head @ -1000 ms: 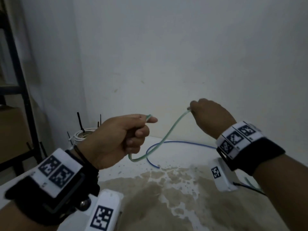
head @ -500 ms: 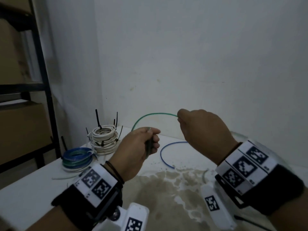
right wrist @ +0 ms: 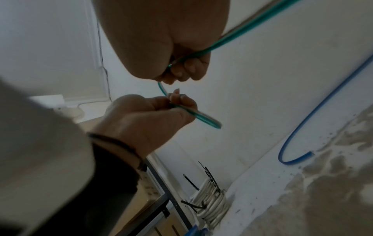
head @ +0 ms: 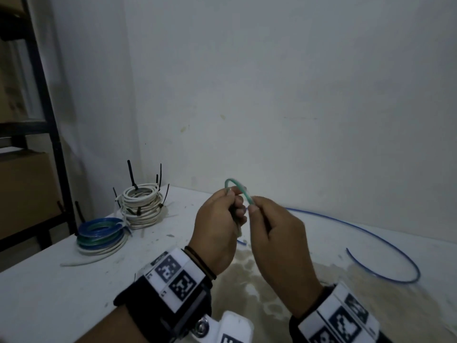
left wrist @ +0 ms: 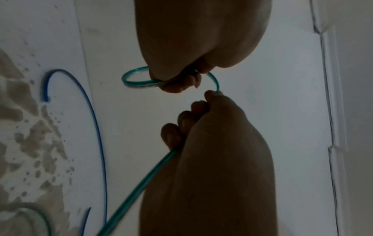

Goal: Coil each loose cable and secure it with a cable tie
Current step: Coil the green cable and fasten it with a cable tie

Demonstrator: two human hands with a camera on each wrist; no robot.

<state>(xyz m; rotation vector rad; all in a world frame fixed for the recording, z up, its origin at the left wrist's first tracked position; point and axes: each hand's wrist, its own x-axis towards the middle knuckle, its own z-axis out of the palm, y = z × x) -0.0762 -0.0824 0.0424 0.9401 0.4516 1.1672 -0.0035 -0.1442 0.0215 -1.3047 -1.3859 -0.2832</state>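
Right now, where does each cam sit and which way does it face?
Head: worn on the head, looks forward and down at the left hand and right hand over the white table.
Left wrist: looks along its hand at the green cable.
Right wrist: looks along its hand towards the white coils.
All three share the green cable and the blue cable.

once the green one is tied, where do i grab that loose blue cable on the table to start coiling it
Take the blue cable at its free cut end, coming from above with a thumb-and-finger pinch. That end curls back toward you near the stained patch of the table, with nothing lying over it. The other end is hidden behind the hands in the head view.
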